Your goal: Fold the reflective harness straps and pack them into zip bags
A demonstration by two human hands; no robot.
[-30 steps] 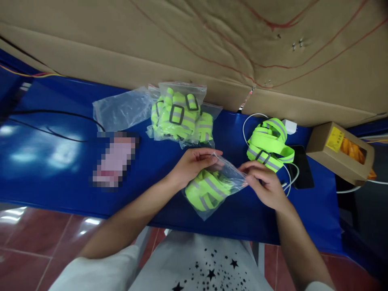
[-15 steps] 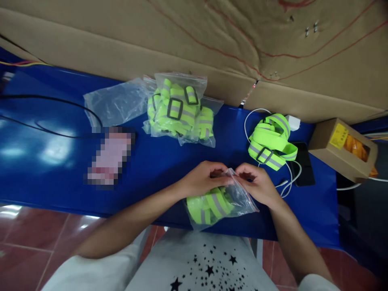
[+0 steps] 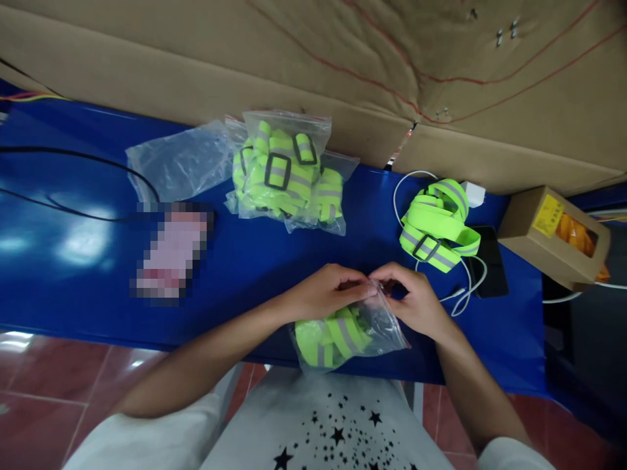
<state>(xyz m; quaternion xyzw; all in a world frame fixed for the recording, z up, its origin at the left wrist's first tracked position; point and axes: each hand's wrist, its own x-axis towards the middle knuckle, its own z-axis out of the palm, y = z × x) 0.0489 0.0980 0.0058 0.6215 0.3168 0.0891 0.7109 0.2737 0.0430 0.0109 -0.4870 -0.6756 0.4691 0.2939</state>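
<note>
Both hands pinch the top edge of a clear zip bag (image 3: pixel 385 326) near the table's front edge. Inside it lies a folded neon-yellow reflective strap (image 3: pixel 318 339) with a grey stripe. My left hand (image 3: pixel 337 290) is closed on the bag's edge, its palm over part of the strap. My right hand (image 3: pixel 414 300) grips the same edge just to the right, with the fingertips of both hands nearly touching. The red-lined seal slants down to the right below my right hand. The fingertips partly hide the edge they hold.
Behind my hands are several filled strap bags (image 3: pixel 289 173) in a pile, beside an empty clear bag (image 3: pixel 181 163). To the right lie a loose reflective strap (image 3: pixel 435 222), a white cable, a black phone (image 3: pixel 492 267) and a cardboard box (image 3: pixel 548 241). A blurred-out pinkish object (image 3: pixel 171 251) sits left.
My right hand has shifted slightly left along the bag's edge, so the fingertips are closer together. The view has moved a little; the other things stay put.
</note>
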